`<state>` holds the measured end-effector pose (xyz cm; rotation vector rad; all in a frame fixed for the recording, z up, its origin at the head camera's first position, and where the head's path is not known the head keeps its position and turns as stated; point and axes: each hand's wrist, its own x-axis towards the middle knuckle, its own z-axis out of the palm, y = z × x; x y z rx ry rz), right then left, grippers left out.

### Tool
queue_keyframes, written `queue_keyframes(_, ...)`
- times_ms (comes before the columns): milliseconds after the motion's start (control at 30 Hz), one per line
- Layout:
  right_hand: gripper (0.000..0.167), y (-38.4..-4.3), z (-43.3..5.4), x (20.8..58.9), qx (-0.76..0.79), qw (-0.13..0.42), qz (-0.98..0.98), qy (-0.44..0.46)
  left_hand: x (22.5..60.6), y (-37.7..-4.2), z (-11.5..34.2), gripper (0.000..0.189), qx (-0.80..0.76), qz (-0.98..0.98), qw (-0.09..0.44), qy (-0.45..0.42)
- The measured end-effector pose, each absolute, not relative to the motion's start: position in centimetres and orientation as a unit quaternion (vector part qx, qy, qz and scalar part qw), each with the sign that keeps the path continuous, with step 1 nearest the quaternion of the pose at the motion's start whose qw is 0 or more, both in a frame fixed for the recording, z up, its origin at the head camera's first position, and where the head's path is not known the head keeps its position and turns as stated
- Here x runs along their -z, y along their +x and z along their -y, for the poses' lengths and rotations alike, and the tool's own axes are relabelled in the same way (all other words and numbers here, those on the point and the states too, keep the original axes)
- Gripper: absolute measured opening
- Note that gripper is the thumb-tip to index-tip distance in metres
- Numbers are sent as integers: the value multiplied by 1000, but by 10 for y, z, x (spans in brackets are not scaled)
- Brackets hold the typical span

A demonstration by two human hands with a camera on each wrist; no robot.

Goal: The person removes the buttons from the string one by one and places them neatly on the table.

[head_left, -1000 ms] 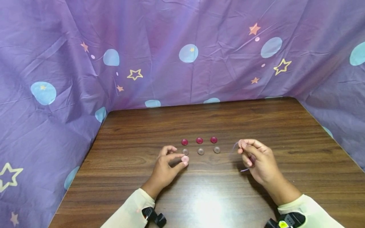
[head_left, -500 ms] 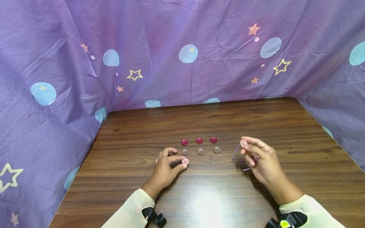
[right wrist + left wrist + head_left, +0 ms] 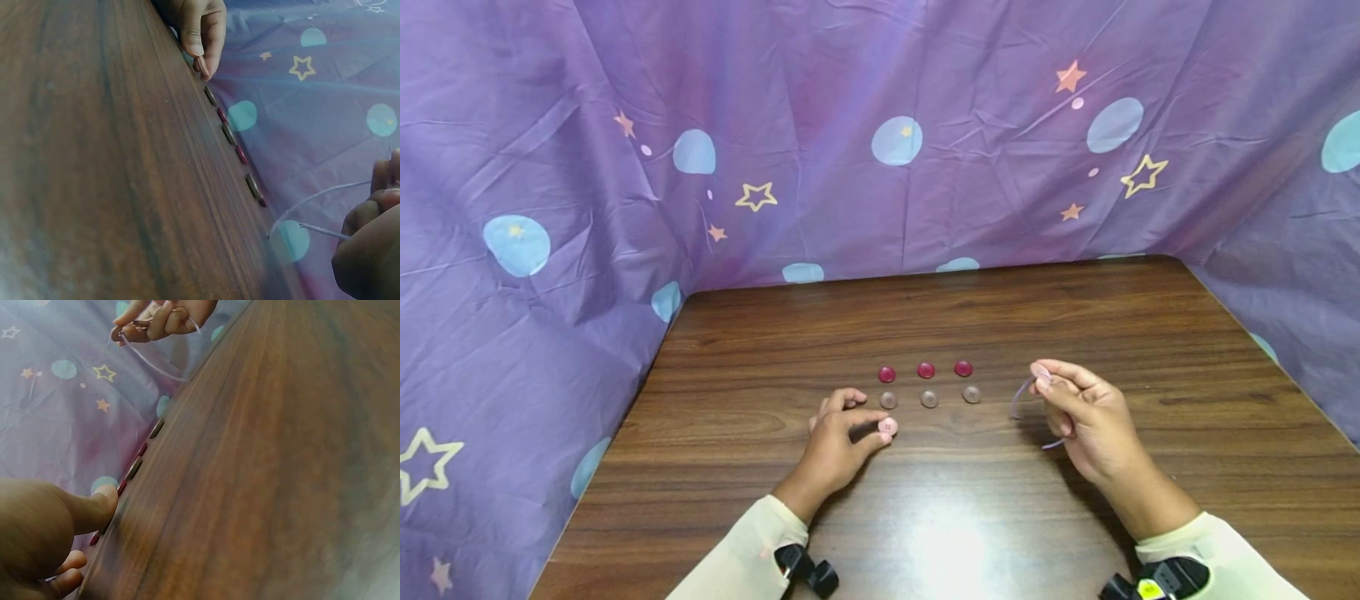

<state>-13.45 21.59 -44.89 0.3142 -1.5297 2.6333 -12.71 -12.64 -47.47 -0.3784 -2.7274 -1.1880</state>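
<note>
1. Here, the largest item on my head feed is the purple cloth (image 3: 820, 92), printed with stars and blue spots; it stands behind and beside the work area.
2. Table (image 3: 760, 333): brown wood-grain top. I see a bright glare between the two forearms.
3. Sleeves (image 3: 741, 554): pale, covering both forearms.
4. Right hand (image 3: 1090, 421): thumb and forefinger pinch the first pink button (image 3: 1039, 369), raised above the table; the remaining fingers curl toward the palm.
5. Left hand (image 3: 835, 446): thumb and forefinger pinch the second pink button (image 3: 887, 427) by its edges, just in front of the leftmost brown button. I cannot tell whether it touches the tabletop.
6. Wrist units: black, left (image 3: 801, 567) and right (image 3: 1176, 575). The right unit carries a yellow-green patch (image 3: 1150, 589); any marking on it is too small for me to read.
7. Purple cord (image 3: 1019, 396): hangs in a curve beside the first pink button; a further length emerges below the right hand. I cannot confirm its path through the holes.
8. Loose buttons: three red buttons (image 3: 926, 370) form the far row, three brown buttons (image 3: 929, 399) the near row, all lying flat between the hands.
</note>
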Motion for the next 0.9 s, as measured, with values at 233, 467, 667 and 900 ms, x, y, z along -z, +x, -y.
queue_keyframes(233,36,-135,-217,445,-861,41,502,68,476,-128,126,27,389,910,71,-127)
queue_keyframes(467,37,-135,-216,446,-860,38,505,71,476,-127,126,27,384,912,71,-128)
queue_keyframes(667,37,-135,-216,446,-858,33,507,80,476,-127,126,27,379,915,68,-122)
queue_keyframes(900,36,-134,-216,446,-848,37,524,72,476,-128,125,27,374,918,65,-117)
